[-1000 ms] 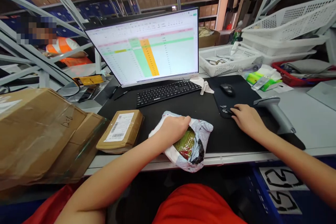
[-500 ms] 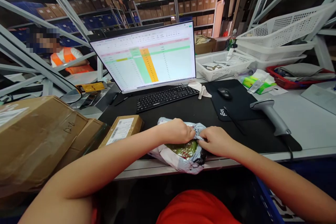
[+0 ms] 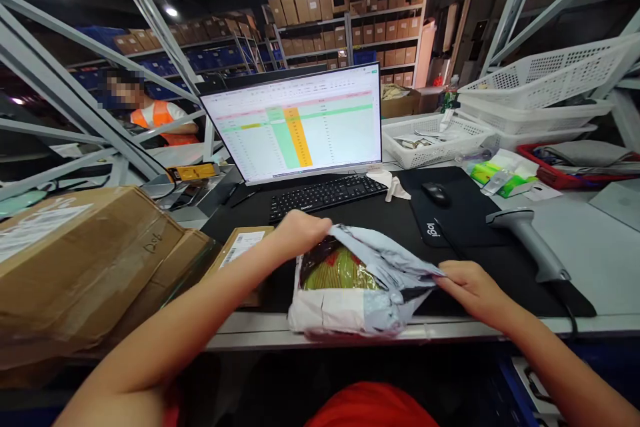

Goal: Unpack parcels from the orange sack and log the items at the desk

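Note:
A pale grey-blue plastic mailing bag (image 3: 325, 310) lies at the front edge of the desk, torn open along its upper side. Through the gap shows a green item in clear, shiny wrapping (image 3: 343, 271), with a little red on it; its kind I cannot make out. My left hand (image 3: 304, 232) is closed on the bag's torn edge at the far left. Off to the right, my right hand (image 3: 467, 285) pinches a stretched corner of the same bag. Between both hands the plastic is pulled taut.
Left stand a large cardboard box (image 3: 90, 267) and a smaller labelled box (image 3: 245, 243). Behind are a keyboard (image 3: 327, 193) and monitor (image 3: 300, 127). To the right lie a mouse (image 3: 436, 193), a barcode scanner (image 3: 530, 240) and white baskets (image 3: 435, 137). A person in an orange vest (image 3: 163, 120) is back left.
My hands have moved apart, the left one leftward and the right one rightward. The bag's plastic is stretched between them, and more of the green wrapped item shows.

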Motion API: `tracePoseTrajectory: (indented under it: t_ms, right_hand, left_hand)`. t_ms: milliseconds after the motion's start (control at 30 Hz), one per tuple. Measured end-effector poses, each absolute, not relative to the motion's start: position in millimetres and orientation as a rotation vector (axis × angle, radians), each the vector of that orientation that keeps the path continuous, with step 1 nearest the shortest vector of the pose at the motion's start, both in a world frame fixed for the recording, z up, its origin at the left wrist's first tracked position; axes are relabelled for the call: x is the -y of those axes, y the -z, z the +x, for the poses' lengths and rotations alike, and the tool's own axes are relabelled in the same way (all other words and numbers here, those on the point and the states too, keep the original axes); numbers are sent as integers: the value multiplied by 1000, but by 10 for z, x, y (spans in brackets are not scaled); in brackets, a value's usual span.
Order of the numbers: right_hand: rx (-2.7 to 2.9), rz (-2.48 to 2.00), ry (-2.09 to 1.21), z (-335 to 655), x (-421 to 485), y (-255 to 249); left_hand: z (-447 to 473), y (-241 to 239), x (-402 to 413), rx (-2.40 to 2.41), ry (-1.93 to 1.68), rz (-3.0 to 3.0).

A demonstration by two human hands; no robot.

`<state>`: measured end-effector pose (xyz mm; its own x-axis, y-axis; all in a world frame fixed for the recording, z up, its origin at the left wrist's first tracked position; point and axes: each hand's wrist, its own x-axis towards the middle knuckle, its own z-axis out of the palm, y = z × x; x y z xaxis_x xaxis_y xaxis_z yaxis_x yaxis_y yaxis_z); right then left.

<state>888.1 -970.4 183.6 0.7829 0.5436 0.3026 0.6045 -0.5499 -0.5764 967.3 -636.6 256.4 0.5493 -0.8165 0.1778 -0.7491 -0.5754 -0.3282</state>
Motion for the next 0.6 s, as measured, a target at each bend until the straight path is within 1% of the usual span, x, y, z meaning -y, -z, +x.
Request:
tracePoseTrajectory:
  t_ms: [133,267,367,400,433,533,600]
  right_hand:
    - [727,-2355,197,8964,9782,-1672]
    - [328,-2543,238,9088,9759,-1725]
    - [230,-2508,572,9067,9607,-1960]
    - [325,-2451,657,9050,9511,-2043]
    - [495,-2394,670,9039,9398,-2112]
    - [1133,-2313,429,9088,9048,-2175]
    - [1333,-2413,361,9189,8899,-2106]
  left_hand:
    - [9720,-2613,6316,-1079,422,-2678]
    - [9707,-2634,6510,-841,378,-2782]
    - [9715,-2644,6695,-802,310,-2819]
    - [9723,-2646,6751,-804,288,-2825]
    - [9729,-2648,6802,-804,268,-2830]
    - [9717,-2655,6926,-744,249,-2844]
    - [9671,-2656,7005,-675,274,-2852]
